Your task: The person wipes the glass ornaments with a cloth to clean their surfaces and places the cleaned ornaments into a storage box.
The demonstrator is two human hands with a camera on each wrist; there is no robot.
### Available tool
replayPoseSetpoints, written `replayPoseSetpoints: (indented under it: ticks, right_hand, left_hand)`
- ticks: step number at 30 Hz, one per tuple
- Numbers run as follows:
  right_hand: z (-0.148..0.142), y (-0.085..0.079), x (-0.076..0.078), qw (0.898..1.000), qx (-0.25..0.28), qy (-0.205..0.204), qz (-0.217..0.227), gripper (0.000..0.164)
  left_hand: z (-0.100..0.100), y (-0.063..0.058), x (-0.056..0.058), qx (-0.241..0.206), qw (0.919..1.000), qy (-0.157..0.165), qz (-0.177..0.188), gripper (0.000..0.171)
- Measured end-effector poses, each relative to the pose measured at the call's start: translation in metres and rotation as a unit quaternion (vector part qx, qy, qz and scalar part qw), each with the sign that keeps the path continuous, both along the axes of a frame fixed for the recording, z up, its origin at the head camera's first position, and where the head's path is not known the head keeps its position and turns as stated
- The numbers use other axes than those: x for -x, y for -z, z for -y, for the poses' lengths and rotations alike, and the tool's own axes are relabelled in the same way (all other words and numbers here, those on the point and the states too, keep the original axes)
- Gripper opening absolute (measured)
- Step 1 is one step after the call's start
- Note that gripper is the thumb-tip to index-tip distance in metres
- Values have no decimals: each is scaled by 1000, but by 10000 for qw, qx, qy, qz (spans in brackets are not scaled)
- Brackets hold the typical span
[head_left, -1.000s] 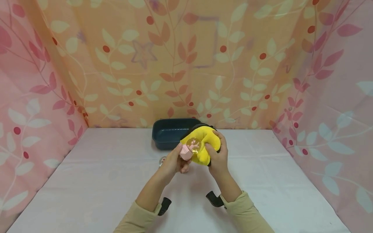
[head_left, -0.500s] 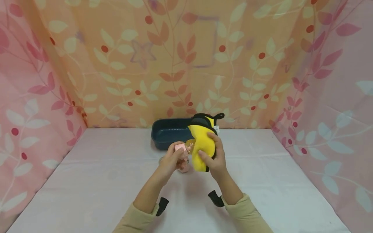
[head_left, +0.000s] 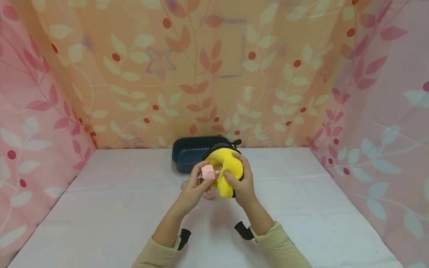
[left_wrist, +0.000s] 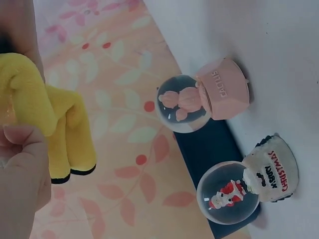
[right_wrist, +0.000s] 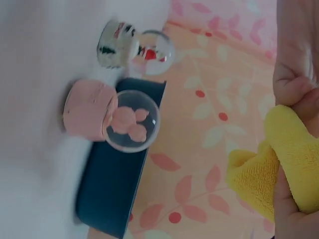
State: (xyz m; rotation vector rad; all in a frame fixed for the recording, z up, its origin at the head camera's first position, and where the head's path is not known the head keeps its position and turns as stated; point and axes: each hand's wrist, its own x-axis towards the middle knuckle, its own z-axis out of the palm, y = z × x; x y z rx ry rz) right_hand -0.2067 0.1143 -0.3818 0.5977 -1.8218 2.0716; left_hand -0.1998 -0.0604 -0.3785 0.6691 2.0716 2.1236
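My left hand (head_left: 190, 191) grips the pink base of a small snow globe (head_left: 208, 172), whose bottom faces the head camera. My right hand (head_left: 247, 186) holds a thick yellow cloth (head_left: 232, 163) with black edging and a black hanging loop. The cloth is folded about the globe's glass end, hiding most of it. Both hands are raised over the table, close together. Below them stands a second pink snow globe (left_wrist: 225, 92) marked "CACTUS", with pink cactus shapes inside. Beside it is a white snow globe (left_wrist: 274, 172) lettered "MERRY CHRISTMAS", holding a red-and-white figure.
A dark blue rectangular box (head_left: 183, 166) stands at the table's back, behind the hands and partly covered by the cloth in the head view. The table (head_left: 100, 208) has a white cover. Floral curtains (head_left: 134, 93) enclose the back and both sides.
The cloth swung right and upright off the glass, then came back left around it. The held globe's base turned to face the head camera. Both hands kept their grips.
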Motion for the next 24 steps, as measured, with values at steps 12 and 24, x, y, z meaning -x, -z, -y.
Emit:
replayPoseSetpoints:
  ticks: [12,24]
  right_hand:
    - [1,-6,0,9750,1375,-13,1743,50]
    - [-4,-12,-6,9988,307,-76,375,60]
  left_hand:
    - [4,8,0,-330,9989,-109,-302,50]
    - [-1,4,-1,-207,9942,-627,-848,50]
